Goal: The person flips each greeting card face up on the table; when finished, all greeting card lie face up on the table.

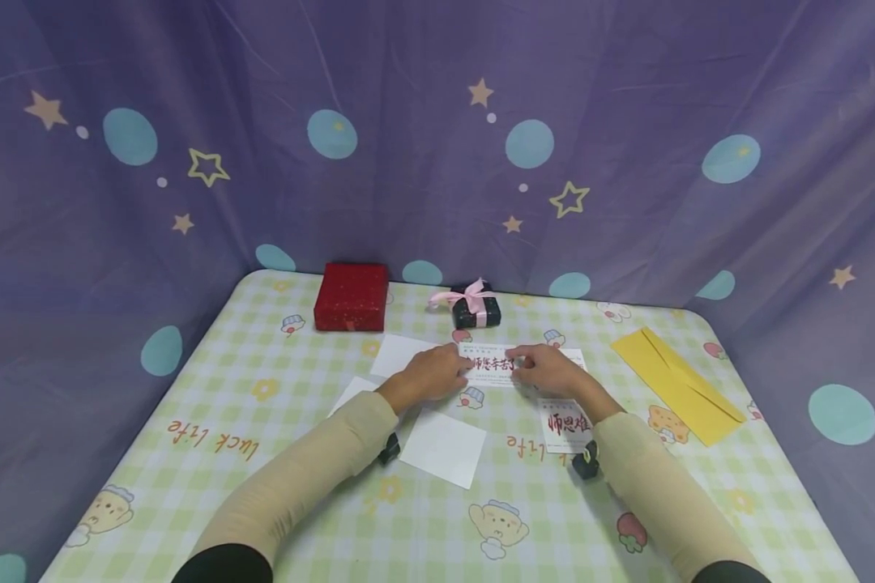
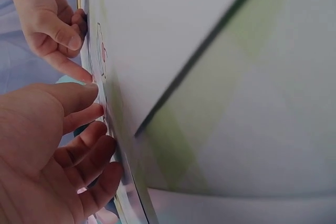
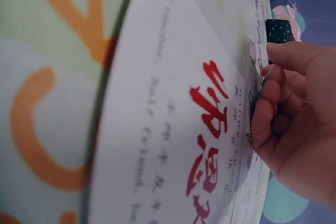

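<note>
A white card with red Chinese characters (image 1: 492, 374) lies flat in the middle of the table, between both hands. My left hand (image 1: 435, 372) touches its left edge with loosely bent fingers. Over the card's right part, my right hand (image 1: 550, 371) rests its fingertips on the surface; in the right wrist view the thumb (image 3: 294, 56) extends toward the card and the other fingers bend. Another white card with red characters (image 1: 565, 425) lies just below the right hand, partly covered by the right sleeve. White blank cards (image 1: 443, 447) lie around the left forearm.
At the back stand a red box (image 1: 352, 298) and a small dark gift box (image 1: 481, 312) with a pink ribbon. A yellow envelope (image 1: 678, 387) lies at the right. The checked tablecloth (image 1: 321, 526) covers the table, and a purple curtain (image 1: 423, 65) hangs behind.
</note>
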Demonstrator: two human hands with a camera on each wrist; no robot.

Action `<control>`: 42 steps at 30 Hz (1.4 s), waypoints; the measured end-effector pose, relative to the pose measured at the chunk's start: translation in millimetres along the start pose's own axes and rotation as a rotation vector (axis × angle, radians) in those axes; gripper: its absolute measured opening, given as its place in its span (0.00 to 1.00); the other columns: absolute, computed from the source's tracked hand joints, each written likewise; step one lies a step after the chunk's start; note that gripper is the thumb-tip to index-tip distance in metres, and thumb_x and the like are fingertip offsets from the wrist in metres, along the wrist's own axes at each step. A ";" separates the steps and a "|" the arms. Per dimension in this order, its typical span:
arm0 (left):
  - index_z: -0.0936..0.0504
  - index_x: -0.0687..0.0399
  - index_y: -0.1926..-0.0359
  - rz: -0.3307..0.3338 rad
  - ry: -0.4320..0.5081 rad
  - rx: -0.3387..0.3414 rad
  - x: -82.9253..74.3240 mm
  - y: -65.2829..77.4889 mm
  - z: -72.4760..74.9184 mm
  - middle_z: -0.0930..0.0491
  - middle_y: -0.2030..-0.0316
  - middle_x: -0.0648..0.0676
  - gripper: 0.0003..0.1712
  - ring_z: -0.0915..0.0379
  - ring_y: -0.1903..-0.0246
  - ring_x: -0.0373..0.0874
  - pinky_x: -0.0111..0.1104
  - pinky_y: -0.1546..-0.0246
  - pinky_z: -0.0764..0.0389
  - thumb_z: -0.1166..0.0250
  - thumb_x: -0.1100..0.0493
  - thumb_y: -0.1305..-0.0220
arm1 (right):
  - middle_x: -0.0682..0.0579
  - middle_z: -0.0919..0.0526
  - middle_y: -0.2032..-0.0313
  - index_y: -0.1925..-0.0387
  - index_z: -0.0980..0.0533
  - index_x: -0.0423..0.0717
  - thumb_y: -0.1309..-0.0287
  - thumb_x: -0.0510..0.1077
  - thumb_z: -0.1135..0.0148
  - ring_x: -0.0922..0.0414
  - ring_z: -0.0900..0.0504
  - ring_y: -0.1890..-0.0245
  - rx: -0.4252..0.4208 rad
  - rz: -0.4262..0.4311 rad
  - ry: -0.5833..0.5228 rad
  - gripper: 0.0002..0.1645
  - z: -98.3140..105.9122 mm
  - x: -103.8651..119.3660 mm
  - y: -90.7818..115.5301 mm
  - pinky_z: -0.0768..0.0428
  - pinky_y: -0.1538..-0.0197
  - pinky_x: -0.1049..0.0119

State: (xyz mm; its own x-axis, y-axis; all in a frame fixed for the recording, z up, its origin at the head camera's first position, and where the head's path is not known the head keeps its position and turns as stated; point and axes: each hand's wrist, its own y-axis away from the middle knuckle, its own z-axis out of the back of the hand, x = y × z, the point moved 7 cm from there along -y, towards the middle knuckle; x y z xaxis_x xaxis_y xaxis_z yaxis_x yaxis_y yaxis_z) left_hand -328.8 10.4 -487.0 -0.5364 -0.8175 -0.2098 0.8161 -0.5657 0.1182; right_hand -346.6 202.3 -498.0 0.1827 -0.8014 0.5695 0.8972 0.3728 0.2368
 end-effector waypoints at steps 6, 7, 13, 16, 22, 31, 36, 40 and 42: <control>0.17 0.41 0.39 -0.030 0.040 -0.054 2.3 5.4 9.1 0.21 0.54 0.53 0.20 0.24 0.56 0.44 0.41 0.54 0.18 0.37 0.52 0.29 | 0.52 0.18 0.68 0.30 0.28 0.46 0.33 0.45 0.38 0.59 0.25 0.75 0.006 0.055 0.020 0.31 7.8 10.4 3.6 0.26 0.67 0.64; 0.16 0.42 0.39 -0.029 0.047 -0.063 3.9 7.2 11.6 0.20 0.53 0.53 0.19 0.23 0.55 0.44 0.42 0.53 0.18 0.37 0.52 0.29 | 0.52 0.17 0.68 0.30 0.29 0.46 0.33 0.45 0.38 0.59 0.25 0.75 0.001 0.066 0.018 0.31 9.6 13.0 4.6 0.25 0.67 0.64; 0.16 0.43 0.41 0.025 0.086 -0.056 19.5 23.9 23.4 0.21 0.52 0.52 0.18 0.23 0.54 0.45 0.43 0.51 0.19 0.36 0.52 0.30 | 0.53 0.15 0.67 0.32 0.27 0.43 0.35 0.43 0.36 0.60 0.23 0.72 -0.015 0.158 -0.028 0.30 12.4 33.3 14.1 0.24 0.64 0.65; 0.15 0.44 0.42 0.029 0.095 -0.056 25.0 32.8 27.2 0.20 0.53 0.52 0.18 0.22 0.56 0.45 0.42 0.51 0.18 0.34 0.51 0.31 | 0.55 0.16 0.68 0.34 0.25 0.44 0.35 0.42 0.36 0.61 0.24 0.72 -0.018 0.202 -0.025 0.28 8.3 42.2 20.8 0.25 0.64 0.66; 0.13 0.47 0.46 0.003 0.121 -0.051 29.4 51.7 28.9 0.19 0.56 0.53 0.17 0.22 0.59 0.44 0.41 0.55 0.18 0.30 0.53 0.36 | 0.58 0.15 0.68 0.35 0.24 0.45 0.35 0.40 0.37 0.65 0.25 0.73 -0.005 0.265 0.012 0.26 -7.3 56.9 35.9 0.25 0.63 0.70; 0.15 0.44 0.41 -0.029 0.179 0.045 33.6 84.1 13.6 0.20 0.53 0.50 0.25 0.25 0.56 0.39 0.39 0.50 0.20 0.25 0.50 0.40 | 0.64 0.18 0.70 0.37 0.23 0.46 0.37 0.44 0.32 0.69 0.24 0.75 0.018 0.333 0.017 0.27 -43.4 74.2 52.9 0.23 0.65 0.71; 0.18 0.44 0.37 -0.082 0.162 0.094 29.7 97.5 3.6 0.22 0.49 0.50 0.32 0.27 0.54 0.40 0.39 0.48 0.22 0.23 0.47 0.43 | 0.66 0.21 0.71 0.34 0.23 0.52 0.38 0.49 0.30 0.69 0.26 0.75 0.056 0.309 0.044 0.30 -65.5 73.2 62.7 0.24 0.68 0.72; 0.19 0.47 0.36 -0.113 0.109 0.100 27.3 104.9 0.0 0.22 0.49 0.50 0.38 0.28 0.51 0.42 0.39 0.46 0.22 0.21 0.45 0.48 | 0.67 0.22 0.73 0.36 0.22 0.50 0.41 0.51 0.27 0.69 0.27 0.74 0.019 0.328 0.087 0.31 -70.7 77.7 66.1 0.26 0.66 0.72; 0.19 0.49 0.36 -0.126 0.099 0.083 26.2 108.1 -0.3 0.22 0.49 0.51 0.40 0.28 0.51 0.44 0.40 0.47 0.22 0.19 0.44 0.50 | 0.67 0.22 0.73 0.38 0.21 0.50 0.42 0.51 0.26 0.69 0.27 0.74 0.005 0.332 0.100 0.31 -71.3 79.9 66.6 0.25 0.65 0.72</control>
State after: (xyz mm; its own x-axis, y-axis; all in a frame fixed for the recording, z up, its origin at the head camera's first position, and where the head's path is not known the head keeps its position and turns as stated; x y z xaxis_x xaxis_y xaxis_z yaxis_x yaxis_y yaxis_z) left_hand -254.6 -72.2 -480.0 -0.6061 -0.7274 -0.3217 0.7209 -0.6733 0.1642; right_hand -243.6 129.8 -492.9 0.5028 -0.6781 0.5360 0.7804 0.6228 0.0558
